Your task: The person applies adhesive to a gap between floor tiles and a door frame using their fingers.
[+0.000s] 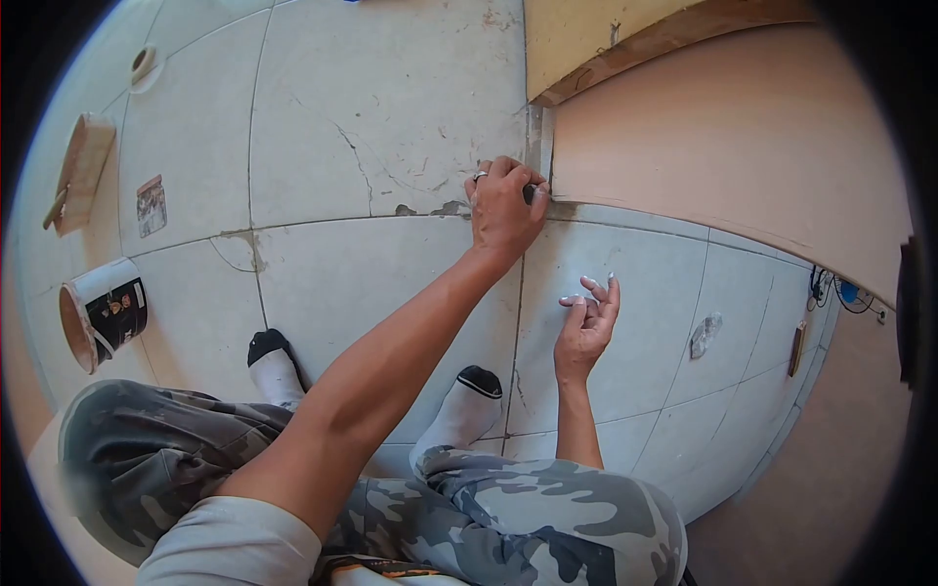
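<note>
My left hand (505, 210) is closed, palm down, at the corner where the pinkish wall (723, 146) meets the tiled floor (391, 264). Between thumb and fingers shows a small dark thing (530, 193), mostly hidden, which I cannot make out. A ring is on one finger. Grey patches and cracks mark the tile joint beside this hand. Lower and to the right, my right hand (586, 330) hovers over the tiles with fingers apart and slightly bent, holding nothing. White stuff coats its fingertips.
At the left are a tape roll (144, 63), a trough-like container (86, 174), a small printed packet (151, 206) and a tipped bucket (115, 311). Crumpled clear plastic (705, 335), a wooden strip (797, 349) and cables (831, 288) are at right. A yellowish panel (596, 39) stands above.
</note>
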`<state>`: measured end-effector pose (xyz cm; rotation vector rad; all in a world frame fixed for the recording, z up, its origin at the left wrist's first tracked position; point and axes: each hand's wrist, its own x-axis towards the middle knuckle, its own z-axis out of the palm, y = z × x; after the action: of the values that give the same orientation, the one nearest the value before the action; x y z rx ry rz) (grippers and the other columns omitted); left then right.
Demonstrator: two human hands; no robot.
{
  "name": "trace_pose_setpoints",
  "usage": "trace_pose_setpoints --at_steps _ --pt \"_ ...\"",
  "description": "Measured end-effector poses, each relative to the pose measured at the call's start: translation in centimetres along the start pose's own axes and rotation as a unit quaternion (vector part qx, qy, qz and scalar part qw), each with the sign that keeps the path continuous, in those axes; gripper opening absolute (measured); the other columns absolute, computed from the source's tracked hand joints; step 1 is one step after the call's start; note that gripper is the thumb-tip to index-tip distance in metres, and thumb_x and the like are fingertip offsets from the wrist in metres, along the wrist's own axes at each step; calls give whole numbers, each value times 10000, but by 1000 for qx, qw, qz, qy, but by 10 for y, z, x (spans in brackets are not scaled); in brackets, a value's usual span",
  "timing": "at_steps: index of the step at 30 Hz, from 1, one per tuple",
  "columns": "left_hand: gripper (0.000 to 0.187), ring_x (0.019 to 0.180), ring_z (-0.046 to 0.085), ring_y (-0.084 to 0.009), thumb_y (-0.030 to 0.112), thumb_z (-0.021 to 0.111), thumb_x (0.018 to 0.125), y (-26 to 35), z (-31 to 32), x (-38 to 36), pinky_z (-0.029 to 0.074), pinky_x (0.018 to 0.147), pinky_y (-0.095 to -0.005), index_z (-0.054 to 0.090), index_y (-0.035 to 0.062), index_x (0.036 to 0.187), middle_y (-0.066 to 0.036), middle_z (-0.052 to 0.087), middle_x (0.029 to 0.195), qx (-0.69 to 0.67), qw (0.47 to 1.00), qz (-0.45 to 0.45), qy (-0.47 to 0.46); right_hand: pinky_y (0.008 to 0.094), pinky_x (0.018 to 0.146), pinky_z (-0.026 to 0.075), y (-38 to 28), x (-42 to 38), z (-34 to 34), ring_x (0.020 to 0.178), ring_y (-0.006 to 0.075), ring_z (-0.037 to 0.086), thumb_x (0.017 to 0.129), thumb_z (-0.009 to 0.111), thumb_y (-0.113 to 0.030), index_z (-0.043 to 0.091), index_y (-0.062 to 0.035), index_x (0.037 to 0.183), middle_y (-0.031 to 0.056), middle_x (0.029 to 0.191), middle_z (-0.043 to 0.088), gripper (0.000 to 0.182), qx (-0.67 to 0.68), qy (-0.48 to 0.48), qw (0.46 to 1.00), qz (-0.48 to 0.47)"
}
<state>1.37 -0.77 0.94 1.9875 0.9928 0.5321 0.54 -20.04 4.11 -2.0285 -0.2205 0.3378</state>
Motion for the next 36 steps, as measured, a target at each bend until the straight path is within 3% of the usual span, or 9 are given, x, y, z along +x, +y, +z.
trace_pose_setpoints --at_steps 2,12,15,17,20,27,32,36 --pt "109 1077 545 -263 213 711 812 4 2 0 347 919 -459 721 107 837 -58 646 1035 -3 1000 -23 -5 295 820 514 3 2 2 828 141 648 953 469 1 319 22 1467 167 1219 603 536 -35 -18 997 -66" --pt "98 1076 537 -278 201 710 793 4 10 -3 327 939 -450 721 107 821 -61 640 1031 -2 1000 -15 3 298 832 517 -1 3 6 836 148 648 953 475 2 318 30 1465 169 1216 603 537 -16 -13 999 -39" --pt "172 1092 523 -293 180 718 774 -1 8 -6 325 950 -459 698 106 929 -71 621 1084 13 1000 20 -8 295 833 515 1 3 5 839 146 646 955 472 0 312 29 1469 170 1223 599 539 -16 -12 999 -32" --pt "315 1120 506 -313 153 736 748 -5 7 -10 323 966 -477 648 109 1048 -70 593 1142 -8 999 48 -13 295 838 513 2 3 5 844 145 644 957 467 1 308 28 1471 171 1231 594 538 -9 -10 999 -30" --pt "404 1137 499 -325 134 759 732 -9 8 -16 329 973 -486 611 109 1106 -69 575 1159 -17 996 83 3 299 846 511 1 3 4 842 142 642 960 459 -1 304 27 1473 171 1239 589 537 -13 -14 1000 -24" --pt "371 1134 508 -282 140 798 725 -13 13 -14 352 957 -457 676 132 1075 -23 583 1148 15 996 92 2 303 857 508 4 3 5 852 138 637 962 455 -4 298 25 1476 177 1249 575 539 -11 -20 1000 -17" --pt "171 1158 508 -281 107 766 738 -14 18 -13 333 947 -441 742 135 904 -6 586 1086 4 996 86 16 303 863 506 7 3 5 850 138 634 959 458 1 293 29 1477 180 1248 573 545 -17 -18 999 -20" --pt "131 1151 510 -280 112 748 754 -18 20 -12 345 925 -441 741 141 882 2 591 1063 6 996 88 7 305 866 506 6 3 6 852 137 635 961 458 -5 295 29 1476 180 1245 576 542 -18 -20 999 -18"
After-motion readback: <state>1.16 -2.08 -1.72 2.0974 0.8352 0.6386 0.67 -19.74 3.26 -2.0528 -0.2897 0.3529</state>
